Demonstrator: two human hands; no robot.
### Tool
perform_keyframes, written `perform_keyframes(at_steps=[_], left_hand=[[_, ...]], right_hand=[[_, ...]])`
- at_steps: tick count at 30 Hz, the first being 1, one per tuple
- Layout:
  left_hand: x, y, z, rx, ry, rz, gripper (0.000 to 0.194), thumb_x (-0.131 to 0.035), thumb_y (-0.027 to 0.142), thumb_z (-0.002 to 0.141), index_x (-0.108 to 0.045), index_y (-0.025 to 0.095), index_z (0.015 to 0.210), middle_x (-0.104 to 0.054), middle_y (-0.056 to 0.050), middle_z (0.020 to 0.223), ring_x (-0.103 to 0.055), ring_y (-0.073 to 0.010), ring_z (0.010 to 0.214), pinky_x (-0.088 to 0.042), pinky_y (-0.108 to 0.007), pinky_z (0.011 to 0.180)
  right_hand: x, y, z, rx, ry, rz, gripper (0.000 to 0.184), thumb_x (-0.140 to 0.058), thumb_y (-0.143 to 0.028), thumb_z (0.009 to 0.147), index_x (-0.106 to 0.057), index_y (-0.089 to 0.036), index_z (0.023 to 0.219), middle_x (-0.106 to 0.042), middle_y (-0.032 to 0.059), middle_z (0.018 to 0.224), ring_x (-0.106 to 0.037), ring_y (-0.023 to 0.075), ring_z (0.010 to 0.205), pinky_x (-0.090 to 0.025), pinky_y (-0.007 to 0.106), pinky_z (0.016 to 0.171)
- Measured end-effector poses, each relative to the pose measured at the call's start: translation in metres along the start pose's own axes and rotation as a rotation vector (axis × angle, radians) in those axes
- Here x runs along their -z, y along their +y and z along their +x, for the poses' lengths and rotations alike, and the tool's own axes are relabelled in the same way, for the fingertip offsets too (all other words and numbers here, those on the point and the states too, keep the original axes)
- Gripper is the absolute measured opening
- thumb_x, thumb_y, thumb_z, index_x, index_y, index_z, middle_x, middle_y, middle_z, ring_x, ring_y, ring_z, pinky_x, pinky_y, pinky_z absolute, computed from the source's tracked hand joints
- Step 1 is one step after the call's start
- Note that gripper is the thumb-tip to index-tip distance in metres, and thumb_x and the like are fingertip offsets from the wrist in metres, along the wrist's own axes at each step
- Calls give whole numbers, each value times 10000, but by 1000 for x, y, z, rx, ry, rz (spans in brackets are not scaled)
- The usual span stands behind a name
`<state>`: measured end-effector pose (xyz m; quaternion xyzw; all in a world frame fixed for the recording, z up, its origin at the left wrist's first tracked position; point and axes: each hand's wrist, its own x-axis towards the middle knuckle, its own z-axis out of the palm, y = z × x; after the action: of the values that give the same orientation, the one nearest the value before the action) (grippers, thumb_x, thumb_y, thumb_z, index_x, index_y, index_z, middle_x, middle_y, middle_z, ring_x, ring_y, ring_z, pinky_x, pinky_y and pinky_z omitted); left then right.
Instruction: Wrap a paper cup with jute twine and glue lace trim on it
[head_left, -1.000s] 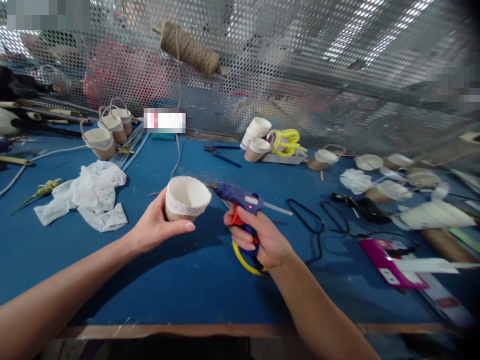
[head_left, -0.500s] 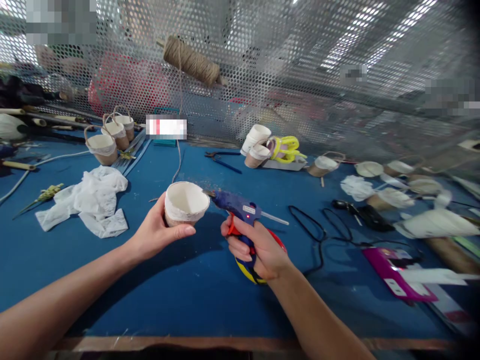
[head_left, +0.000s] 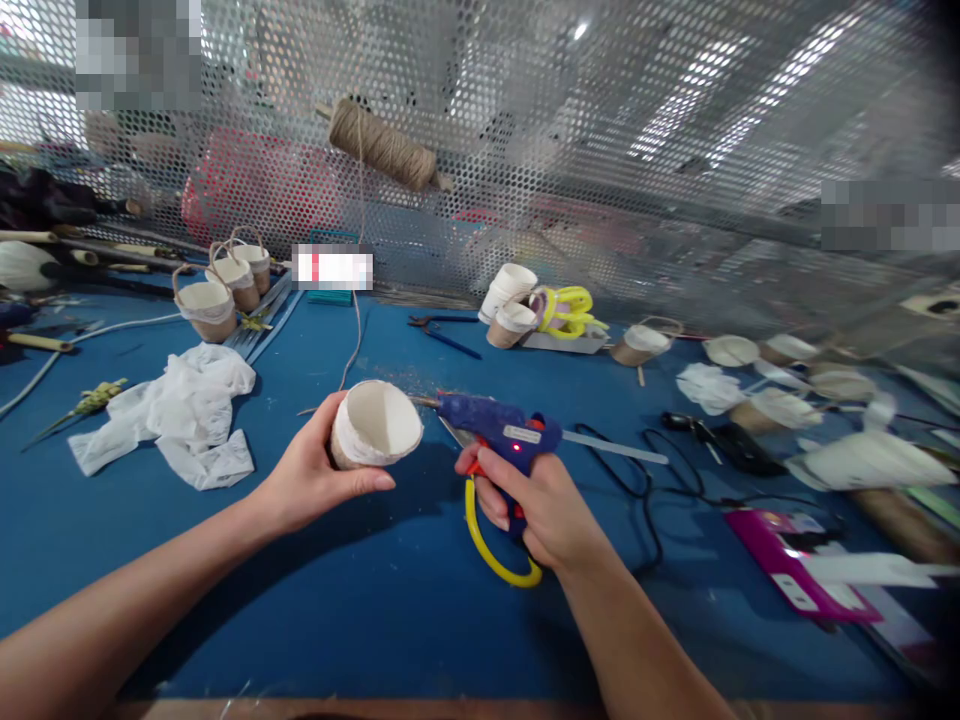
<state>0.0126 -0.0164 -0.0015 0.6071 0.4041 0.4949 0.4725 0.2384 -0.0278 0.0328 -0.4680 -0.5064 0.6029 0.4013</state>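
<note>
My left hand [head_left: 322, 462] grips a small cup [head_left: 377, 425] with a white inside and a white band of lace around its rim. The cup tilts toward the right. In my right hand [head_left: 536, 505] is a blue hot glue gun [head_left: 491, 420] with a lit red light and a clear glue stick [head_left: 615, 446] out of its back. Its nozzle points left, close to the cup's rim; whether they touch I cannot tell. Under the glue gun lie scissors with yellow handles [head_left: 491, 560], partly hidden by my right hand.
White lace [head_left: 176, 405] lies at left, with several small handled baskets [head_left: 206, 310] behind it. Pliers [head_left: 446, 335] and stacked white cups [head_left: 506, 292] stand farther back. A twine spool [head_left: 382, 145] hangs on the mesh. At right are black cables [head_left: 649, 500] and a purple power strip [head_left: 799, 570].
The cup has tipped over to the right in my left hand. The glue gun has turned and shifted slightly right and down, and more of the scissors shows.
</note>
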Motion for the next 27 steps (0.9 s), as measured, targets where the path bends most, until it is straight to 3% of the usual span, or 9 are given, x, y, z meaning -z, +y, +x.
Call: perform_keyframes(at_steps=[7, 11, 17, 27], left_hand=[[-1, 3, -1, 81, -36, -93, 716, -806, 380, 562, -488, 162, 1166, -611, -105, 1082, -580, -248, 970, -471, -360, 875], [-2, 7, 1, 147, -32, -210, 792, -816, 390, 540, -471, 146, 1209, -603, -111, 1088, -568, -246, 963, -454, -350, 867], [-7, 7, -2, 285, -124, -448, 740, -824, 426, 514, -553, 121, 1132, -615, -112, 990, -565, -224, 869, -440, -342, 810], [-12, 10, -1, 331, -135, -623, 776, -834, 401, 511, -537, 160, 1186, -597, -107, 1058, -541, -248, 1000, -394, -357, 919]], right_hand=[[2, -1, -1, 8, -45, -72, 255, -626, -383, 786, -615, -131, 745, -436, -66, 395, -352, 44, 341, -267, 192, 347], [4, -3, 1, -28, -50, 110, 295, -640, -422, 760, -626, -130, 725, -414, -68, 400, -321, 32, 335, -207, 178, 334], [-7, 1, 2, -98, -76, 328, 287, -665, -421, 734, -644, -138, 690, -390, -66, 399, -269, 23, 345, -167, 166, 334], [-19, 11, 0, -102, -107, 348, 278, -643, -413, 763, -618, -142, 707, -427, -70, 413, -305, 21, 332, -204, 177, 353]])
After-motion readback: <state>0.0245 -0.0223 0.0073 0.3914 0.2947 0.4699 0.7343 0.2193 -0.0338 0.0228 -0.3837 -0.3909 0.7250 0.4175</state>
